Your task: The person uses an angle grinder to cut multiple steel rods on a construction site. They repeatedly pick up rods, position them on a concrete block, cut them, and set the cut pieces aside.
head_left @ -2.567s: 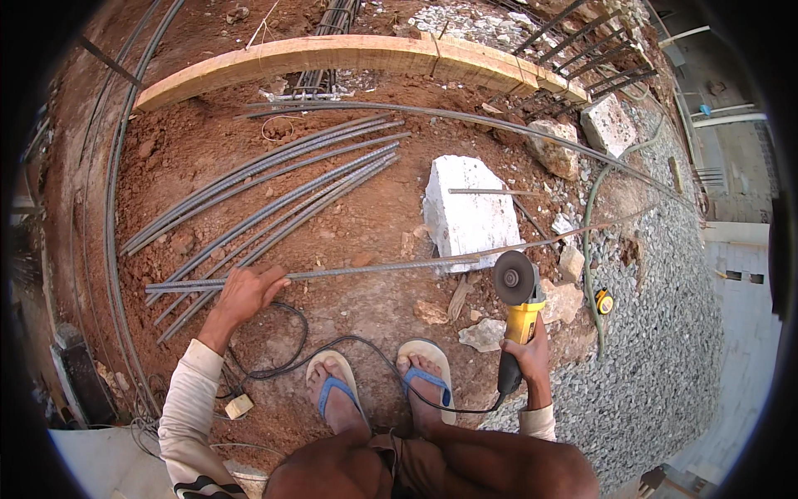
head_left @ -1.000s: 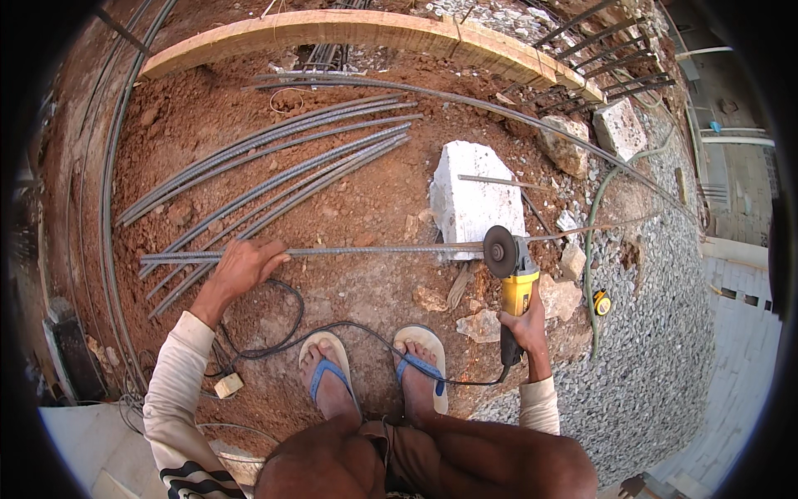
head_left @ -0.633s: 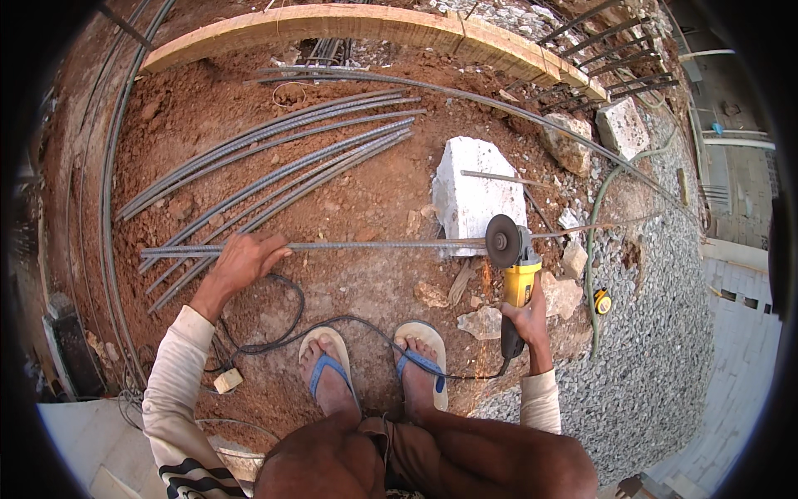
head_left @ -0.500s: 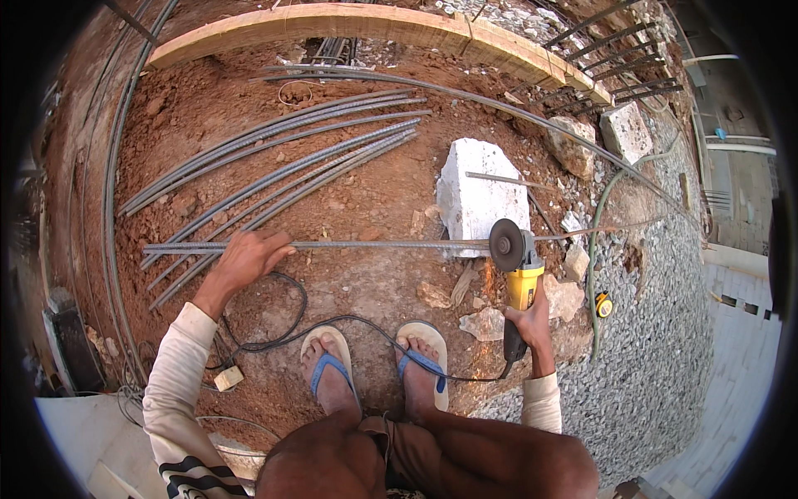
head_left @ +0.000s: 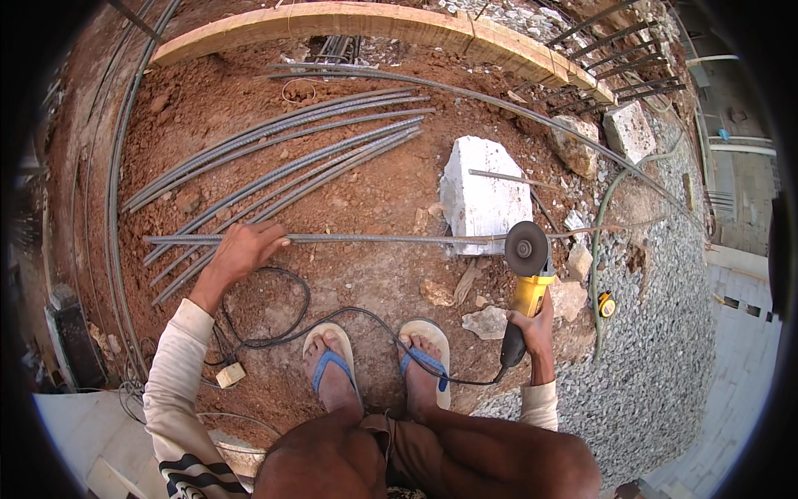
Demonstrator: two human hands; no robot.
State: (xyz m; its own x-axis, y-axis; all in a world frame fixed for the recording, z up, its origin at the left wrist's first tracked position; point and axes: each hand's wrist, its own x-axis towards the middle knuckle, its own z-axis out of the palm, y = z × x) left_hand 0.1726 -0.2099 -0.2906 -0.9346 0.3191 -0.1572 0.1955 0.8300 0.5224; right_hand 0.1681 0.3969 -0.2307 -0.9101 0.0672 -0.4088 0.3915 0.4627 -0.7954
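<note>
My left hand (head_left: 246, 251) is closed around a ribbed steel bar (head_left: 357, 239) near its left end. The bar runs level to the right across the front of a white stone block (head_left: 486, 195). In my right hand (head_left: 536, 328) is a yellow and black angle grinder (head_left: 529, 293), its handle wrapped by my fingers. The grinder's dark round disc (head_left: 526, 248) stands at the block's right front edge, by the bar's right end. Whether disc and bar touch, I cannot tell. A short bar (head_left: 503, 176) rests on top of the block.
More steel bars (head_left: 283, 179) lie on the red soil beyond my left hand. The grinder's black cord (head_left: 366, 311) crosses my sandalled feet. A wooden beam (head_left: 332, 18) spans the back. Gravel (head_left: 644, 358), a green hose (head_left: 595, 274) and a yellow tape measure (head_left: 607, 304) are to the right.
The grinder has shifted right, and its disc looks larger and turned more face-up. Orange sparks below the disc have gone. My left hand and the bar's left end have moved slightly away from me.
</note>
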